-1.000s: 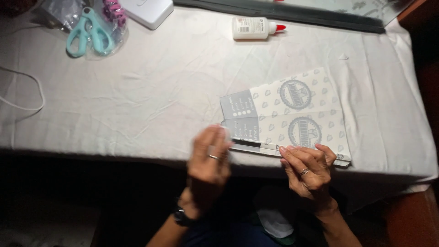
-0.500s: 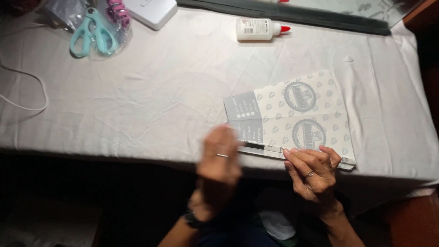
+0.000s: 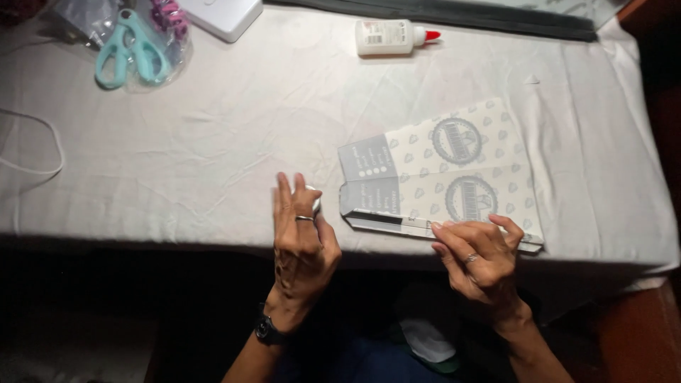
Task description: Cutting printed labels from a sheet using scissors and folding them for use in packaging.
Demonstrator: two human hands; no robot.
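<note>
white cloth-covered table (image 3: 213, 163), flattened patterned paper carton (image 3: 443, 177) at near edge toward right, right hand (image 3: 479, 259) fingertips pressing its near fold, left hand (image 3: 301, 241) beside it, fingers together around small white object (image 3: 314, 202), glue bottle (image 3: 394, 37) at far edge, teal scissors (image 3: 131, 53) at far left corner

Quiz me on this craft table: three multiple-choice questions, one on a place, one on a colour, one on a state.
1. Where is the white glue bottle with a red cap?
A. far edge of the table
B. under the right hand
C. on the floor

2. What colour are the scissors' handles?
A. red
B. turquoise
C. black

3. How does the flattened patterned paper carton lie?
A. upright
B. crumpled
C. flat

A: it lies near the far edge.
B: the loops are turquoise.
C: it lies flat, right hand on its near edge.
</note>
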